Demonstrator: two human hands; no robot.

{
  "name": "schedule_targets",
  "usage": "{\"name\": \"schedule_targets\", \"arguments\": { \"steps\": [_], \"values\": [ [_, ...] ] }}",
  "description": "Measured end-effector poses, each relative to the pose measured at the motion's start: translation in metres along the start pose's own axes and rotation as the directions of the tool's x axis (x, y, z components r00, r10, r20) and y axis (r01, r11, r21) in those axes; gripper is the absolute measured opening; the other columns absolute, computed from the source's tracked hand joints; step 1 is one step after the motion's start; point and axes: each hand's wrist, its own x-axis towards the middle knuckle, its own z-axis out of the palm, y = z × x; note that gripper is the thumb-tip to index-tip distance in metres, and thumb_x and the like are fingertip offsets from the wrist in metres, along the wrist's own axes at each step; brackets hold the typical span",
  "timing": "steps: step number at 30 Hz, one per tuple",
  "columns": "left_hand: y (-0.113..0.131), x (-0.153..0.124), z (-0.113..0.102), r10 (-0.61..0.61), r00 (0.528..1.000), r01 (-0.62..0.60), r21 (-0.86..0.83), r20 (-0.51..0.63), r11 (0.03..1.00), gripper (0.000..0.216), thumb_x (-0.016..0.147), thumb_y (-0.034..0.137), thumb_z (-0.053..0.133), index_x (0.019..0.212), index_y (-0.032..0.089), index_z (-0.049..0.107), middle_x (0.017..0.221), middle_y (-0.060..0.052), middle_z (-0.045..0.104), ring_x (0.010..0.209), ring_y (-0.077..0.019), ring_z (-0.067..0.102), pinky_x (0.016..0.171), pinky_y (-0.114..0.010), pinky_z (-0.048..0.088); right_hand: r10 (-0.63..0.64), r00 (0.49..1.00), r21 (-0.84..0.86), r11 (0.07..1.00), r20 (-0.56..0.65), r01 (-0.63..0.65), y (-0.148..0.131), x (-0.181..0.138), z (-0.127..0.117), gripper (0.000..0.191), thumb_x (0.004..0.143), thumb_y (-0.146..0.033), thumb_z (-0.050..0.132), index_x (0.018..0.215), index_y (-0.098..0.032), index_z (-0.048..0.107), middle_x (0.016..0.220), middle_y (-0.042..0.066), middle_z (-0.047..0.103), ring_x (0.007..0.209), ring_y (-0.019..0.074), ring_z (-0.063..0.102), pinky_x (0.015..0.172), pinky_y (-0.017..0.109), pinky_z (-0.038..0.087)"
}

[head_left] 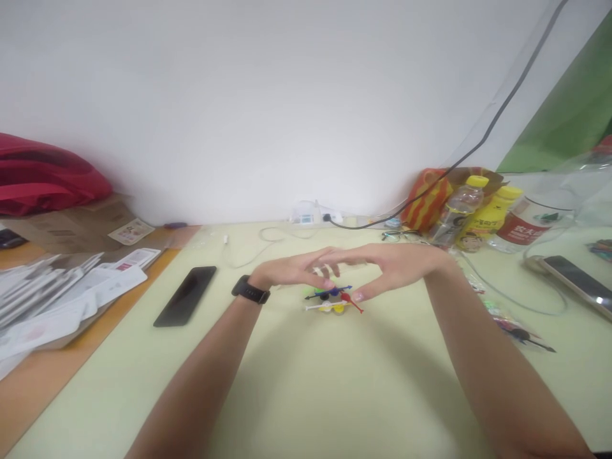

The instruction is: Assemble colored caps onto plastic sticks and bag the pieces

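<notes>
Left: the left grip (291,271) points its fingertips down, bunched at the blue pick (337,291); I cannot tell whether they pinch it.
Right: the right grip (396,264) is spread, its fingers arched over the left fingertips and its thumb down at the red pick (352,303).
Pieces: blue, red, white and yellow bits lie clustered on the bench (306,382), right under both hands.
Wrist: a black watch (250,291) on the left.
Left side: a dark phone (185,296), then stacked papers (57,299).
Right side: bottles (456,213) at the wall, and a second phone (576,275).
</notes>
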Motion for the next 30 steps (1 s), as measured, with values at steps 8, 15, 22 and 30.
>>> {"name": "schedule_targets", "arguments": {
  "steps": [8, 15, 22, 30],
  "values": [
    [-0.023, -0.013, -0.017, -0.194, 0.966, 0.21, 0.081, -0.168, 0.974, 0.074, 0.09, 0.051, 0.071, 0.155, 0.033, 0.039, 0.129, -0.009, 0.063, 0.118, -0.0267, 0.059, 0.102, -0.04, 0.043, 0.083, 0.977, -0.077, 0.992, -0.194, -0.1, 0.031, 0.007, 0.0, 0.037, 0.09, -0.045, 0.068, 0.122, -0.028, 0.077, 0.127, 0.005, 0.074, 0.115, 0.0269, 0.066, 0.096, 0.034, 0.051],
    [-0.041, -0.023, -0.031, -0.288, 0.927, 0.324, 0.127, -0.241, 0.937, 0.084, 0.084, 0.055, 0.075, 0.156, 0.032, 0.038, 0.126, -0.008, 0.064, 0.115, -0.0264, 0.061, 0.097, -0.036, 0.044, 0.127, 0.941, -0.104, 0.981, -0.315, -0.167, 0.072, 0.021, 0.001, 0.025, 0.091, -0.031, 0.061, 0.104, -0.021, 0.079, 0.107, 0.007, 0.079, 0.098, 0.0234, 0.07, 0.083, 0.032, 0.054],
    [-0.057, -0.027, -0.037, -0.326, 0.887, 0.391, 0.156, -0.328, 0.907, 0.101, 0.072, 0.057, 0.084, 0.157, 0.03, 0.037, 0.127, -0.008, 0.063, 0.106, -0.0251, 0.066, 0.09, -0.034, 0.048, 0.199, 0.966, -0.119, 0.968, -0.166, -0.22, 0.1, 0.046, 0.03, 0.018, 0.082, -0.024, 0.069, 0.098, -0.019, 0.077, 0.098, 0.007, 0.078, 0.083, 0.0205, 0.07, 0.074, 0.029, 0.053],
    [-0.067, -0.027, -0.037, -0.315, 0.889, 0.401, 0.234, -0.333, 0.886, 0.112, 0.068, 0.058, 0.086, 0.161, 0.028, 0.03, 0.126, -0.011, 0.063, 0.109, -0.0275, 0.063, 0.091, -0.034, 0.047, 0.222, 0.971, -0.166, 0.958, -0.089, -0.235, 0.107, 0.057, 0.047, 0.018, 0.079, -0.015, 0.066, 0.093, -0.017, 0.076, 0.087, 0.006, 0.076, 0.074, 0.0177, 0.065, 0.067, 0.026, 0.048]
  ]
}}
